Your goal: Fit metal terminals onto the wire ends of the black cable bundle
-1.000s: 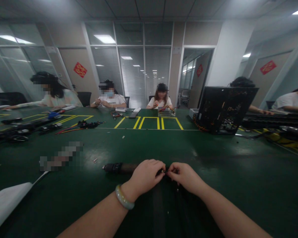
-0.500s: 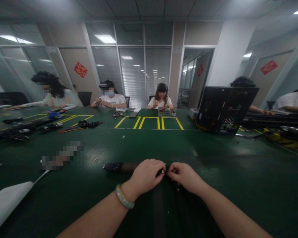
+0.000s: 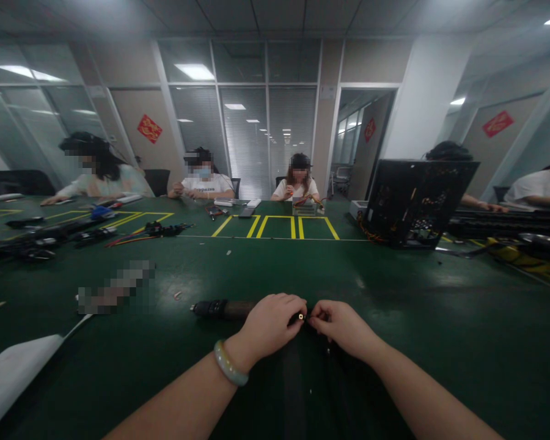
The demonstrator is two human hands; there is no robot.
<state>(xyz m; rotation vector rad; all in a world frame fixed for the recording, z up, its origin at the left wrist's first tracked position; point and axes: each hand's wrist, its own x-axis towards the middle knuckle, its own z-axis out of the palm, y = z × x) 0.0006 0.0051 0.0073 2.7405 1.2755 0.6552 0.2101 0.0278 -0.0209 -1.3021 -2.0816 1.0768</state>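
A dark, long cylindrical tool that looks like an electric screwdriver [image 3: 224, 310] lies across the table in front of me, its stepped nose pointing left. My left hand [image 3: 275, 321] is closed around its right end, which the fingers mostly hide. A small brass-coloured round part shows by the left fingertips. Close beside that end, my right hand [image 3: 334, 321] is in a pinch. Whatever lies between the right fingertips is dark and too small to make out. Below the right hand, the dark surface is hard to read.
Beyond my hands, yellow tape marks [image 3: 279, 217] line the green table [image 3: 238, 269]. A black computer case [image 3: 417, 205] stands at back right. Dark parts with wires [image 3: 160, 229] lie at back left, a white sheet [image 3: 18, 379] at near left. Several people sit across the table.
Both my hands keep the same place and grip around the tool's right end. At far left, a co-worker's arm has drawn slightly to the right.
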